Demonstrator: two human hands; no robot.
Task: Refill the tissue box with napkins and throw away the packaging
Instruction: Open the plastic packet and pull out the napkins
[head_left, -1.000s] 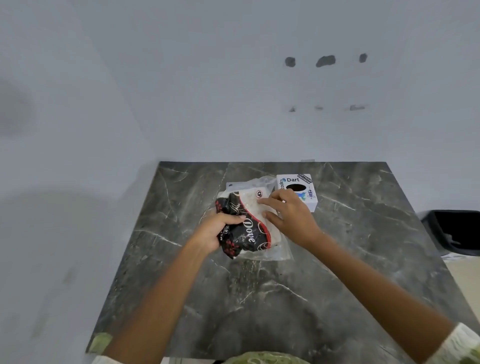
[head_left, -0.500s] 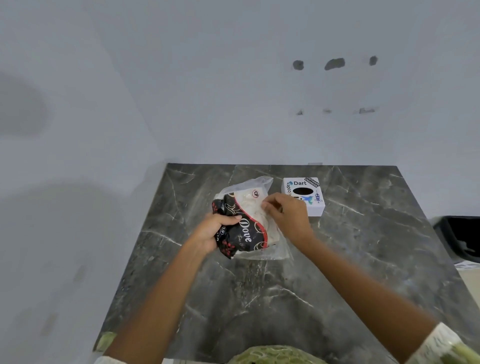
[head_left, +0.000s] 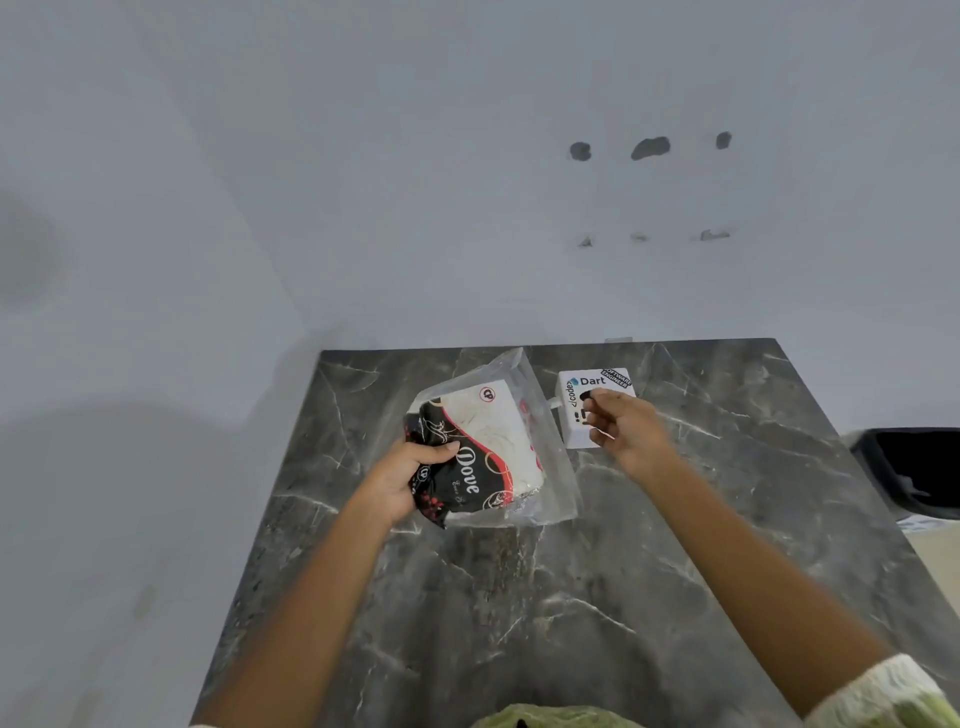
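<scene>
A clear plastic napkin pack (head_left: 493, 452) with a black, red and white "Dove" print is tilted up off the dark marble table (head_left: 519, 623). My left hand (head_left: 405, 478) grips its lower left corner. White napkins show inside the pack. To its right stands a small white tissue box (head_left: 576, 415) with stickers and a dark oval opening on top. My right hand (head_left: 621, 426) hovers over the box's right half, fingers loosely curled, holding nothing that I can see, and hides part of the box.
A black bin (head_left: 914, 467) stands on the floor past the table's right edge. The table sits in a corner between two pale walls; the back wall (head_left: 644, 150) has dark marks.
My right hand let go of the pack's top and moved right to the tissue box. My left hand lifted and tilted the pack.
</scene>
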